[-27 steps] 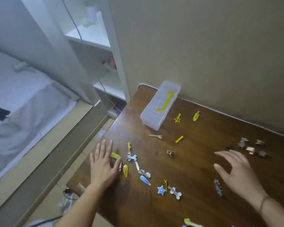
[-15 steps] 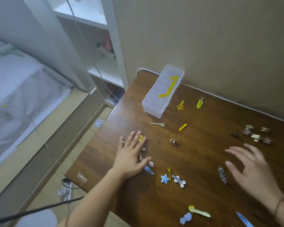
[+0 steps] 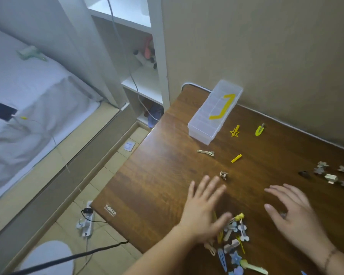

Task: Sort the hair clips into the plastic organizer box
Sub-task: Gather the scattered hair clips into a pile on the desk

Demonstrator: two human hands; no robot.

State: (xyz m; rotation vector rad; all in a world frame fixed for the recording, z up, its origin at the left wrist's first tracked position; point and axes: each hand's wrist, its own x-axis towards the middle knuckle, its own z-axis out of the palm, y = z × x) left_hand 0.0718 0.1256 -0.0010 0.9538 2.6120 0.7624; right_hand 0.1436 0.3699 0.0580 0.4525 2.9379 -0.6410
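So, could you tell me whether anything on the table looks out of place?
Yes: the clear plastic organizer box is closed while hair clips lie scattered loose across the wooden table, with a heap between the hands.

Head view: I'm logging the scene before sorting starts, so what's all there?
organizer box: one, clear with yellow strip, far table corner
yellow clips: three, star, teardrop, bar, beside box
beige clip: one, near box
small claw clip: one, tan, mid-table
brown clips: a cluster, right side
mixed clips: heap, blue, yellow, white, near edge
table: one, dark wood
power strip: one, white, floor
left hand: flat, by heap
right hand: spread, empty
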